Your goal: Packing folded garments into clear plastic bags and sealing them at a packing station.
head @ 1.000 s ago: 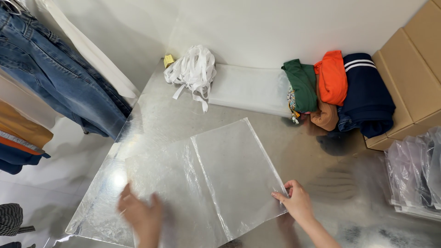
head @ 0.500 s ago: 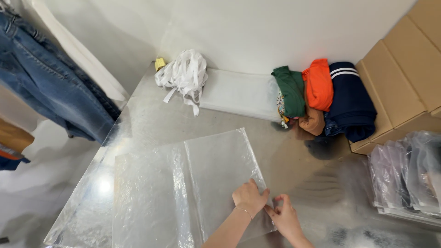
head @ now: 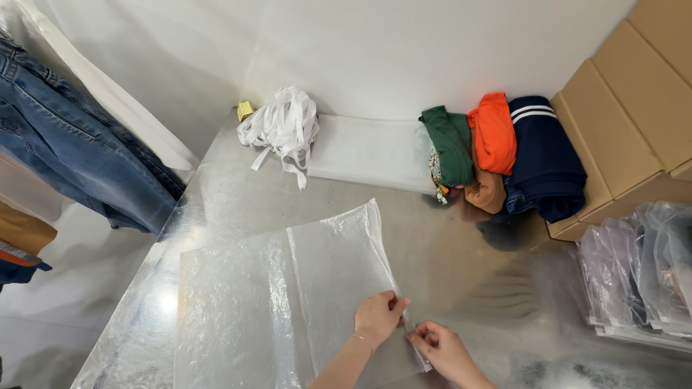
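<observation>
both hands pinched on right edge of clear plastic bag

a large clear plastic bag [head: 288, 302] is laid flat on the shiny metal table [head: 447, 245], towards the near side, with its right edge running diagonally from upper middle down to the near edge. a fold or seam line is seen down the bag's middle.

the left hand [head: 378, 317] is placed on the bag's right edge, fingers curled and pinched onto the film. the right hand [head: 436, 349] is set just beside it, lower on the same edge, fingertips likewise closed on the plastic. the 2 hands are nearly touching. a thin bracelet is noted on the left wrist.

at the far side of the table, against the white wall, a tangle of white straps [head: 281, 126] is seen, with a small yellow object [head: 246, 109] just beside it. a flat stack of clear bags [head: 367, 151] lies between the straps and a row of folded garments: green [head: 448, 144], orange [head: 494, 130], navy with white stripes [head: 544, 155], and a tan one [head: 484, 191] underneath.

cardboard boxes [head: 627, 122] are stacked at the right. packed clear bags [head: 641, 274] are piled at the right near corner. jeans [head: 72, 151] are hung at the left, well apart from the bag.
</observation>
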